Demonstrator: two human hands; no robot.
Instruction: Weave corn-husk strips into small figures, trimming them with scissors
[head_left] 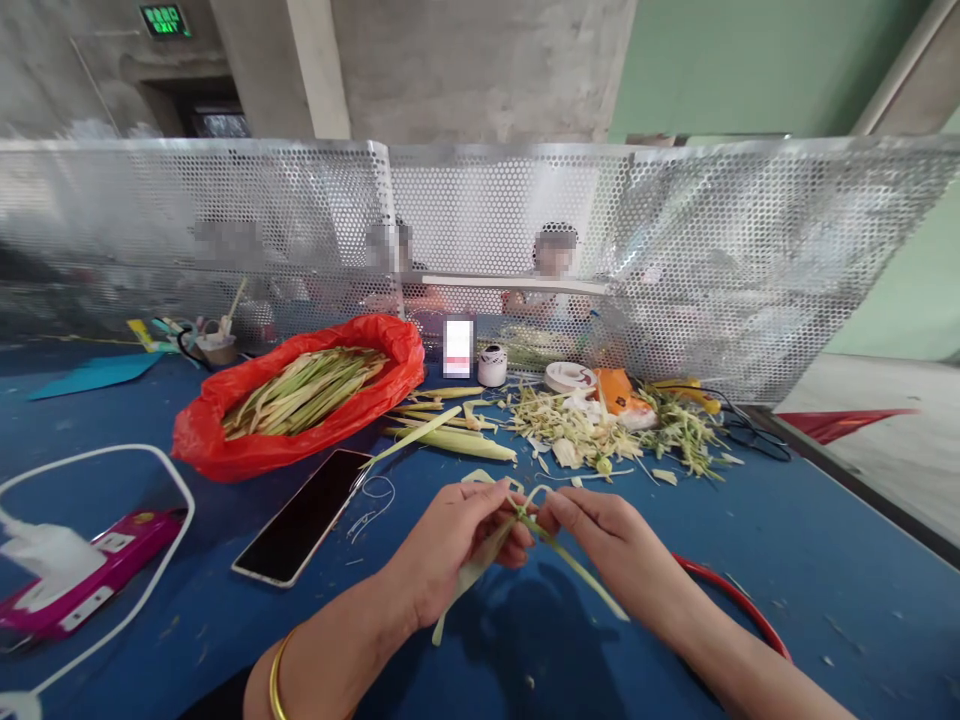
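Note:
Both hands meet above the front middle of the blue table, working on thin pale-green leaf strips (pixel 484 560) that look bent and crossed over each other. My left hand (pixel 469 530) is closed, thumb and fingers pinching the strips near their crossing. A folded loop of strip rises above its fingertips, and a wider end hangs down below. My right hand (pixel 600 525) is closed too, its thumb and forefinger pinching a small loop of the same strip. One narrow tail points down to the right under this hand. The exact knot is partly hidden by fingers.
A red plastic bag (pixel 300 460) of leaf strips lies left, a phone (pixel 304 520) before it. Behind my hands are husks (pixel 457 443), a scrap pile (pixel 570 425) and a tape roll (pixel 570 377). A purple power strip (pixel 97 575) sits left. People sit behind the perforated screen (pixel 465 200).

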